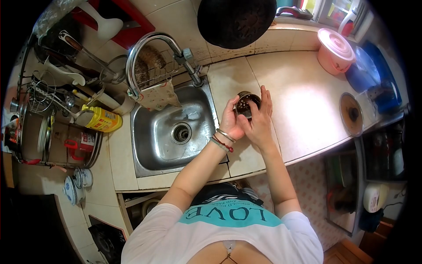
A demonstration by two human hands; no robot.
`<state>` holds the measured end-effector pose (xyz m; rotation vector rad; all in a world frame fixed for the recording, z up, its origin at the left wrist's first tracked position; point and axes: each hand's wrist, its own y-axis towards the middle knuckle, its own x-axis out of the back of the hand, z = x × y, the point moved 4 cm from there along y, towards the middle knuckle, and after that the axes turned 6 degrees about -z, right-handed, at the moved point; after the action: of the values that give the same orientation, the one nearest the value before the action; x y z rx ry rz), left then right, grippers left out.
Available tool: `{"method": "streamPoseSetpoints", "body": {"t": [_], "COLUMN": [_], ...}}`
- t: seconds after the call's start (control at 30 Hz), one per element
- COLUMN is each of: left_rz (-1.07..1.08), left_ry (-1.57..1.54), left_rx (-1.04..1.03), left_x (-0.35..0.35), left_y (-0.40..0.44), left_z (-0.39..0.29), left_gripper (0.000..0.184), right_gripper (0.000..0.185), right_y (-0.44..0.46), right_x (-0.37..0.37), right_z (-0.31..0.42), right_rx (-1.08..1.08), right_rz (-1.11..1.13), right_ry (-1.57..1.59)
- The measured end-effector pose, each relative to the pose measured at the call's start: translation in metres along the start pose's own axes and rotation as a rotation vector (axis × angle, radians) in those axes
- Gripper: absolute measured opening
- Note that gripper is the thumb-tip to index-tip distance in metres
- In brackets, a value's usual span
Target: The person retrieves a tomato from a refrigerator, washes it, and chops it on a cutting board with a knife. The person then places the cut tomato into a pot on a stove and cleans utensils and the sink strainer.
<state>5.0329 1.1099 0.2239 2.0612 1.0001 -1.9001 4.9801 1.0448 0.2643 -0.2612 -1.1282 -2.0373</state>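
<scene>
A small round metal strainer basket (243,111), dark inside with dotted holes, is held over the counter just right of the sink. My left hand (231,118) wraps around its left side, with bracelets at the wrist. My right hand (260,123) grips it from the right, thumb outside and a finger reaching into its mouth; the other fingers stretch up along the far side. Left of both hands lies the steel sink (160,152), with a round drain (181,133) in its floor. A curved chrome faucet (132,57) arches over the sink's back left corner.
A patterned cloth (154,95) hangs from a wire rack behind the sink. To the left stand a yellow bottle (103,119) and several utensils. A pink lidded bucket (336,52) and a glass lid (351,114) rest on the right. A black wok (236,22) hangs at the back.
</scene>
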Motion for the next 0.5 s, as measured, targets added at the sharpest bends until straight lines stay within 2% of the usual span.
{"method": "streamPoseSetpoints", "body": {"t": [0.2, 0.3, 0.5], "left_rz": [0.001, 0.007, -0.014], "left_ry": [0.043, 0.029, 0.024], "left_rx": [-0.012, -0.006, -0.026], "left_x": [-0.009, -0.004, 0.000], "left_y": [-0.008, -0.005, -0.002], "left_z": [0.000, 0.000, 0.000], "left_gripper": [0.039, 0.038, 0.038], "right_gripper": [0.042, 0.041, 0.039], "right_y": [-0.005, -0.003, -0.002], "right_x": [-0.008, -0.005, -0.006], "right_z": [-0.008, -0.007, -0.006], "right_rx": [0.007, -0.062, -0.068], "right_rz": [0.055, 0.009, 0.002], "right_ry": [0.039, 0.141, 0.131]}}
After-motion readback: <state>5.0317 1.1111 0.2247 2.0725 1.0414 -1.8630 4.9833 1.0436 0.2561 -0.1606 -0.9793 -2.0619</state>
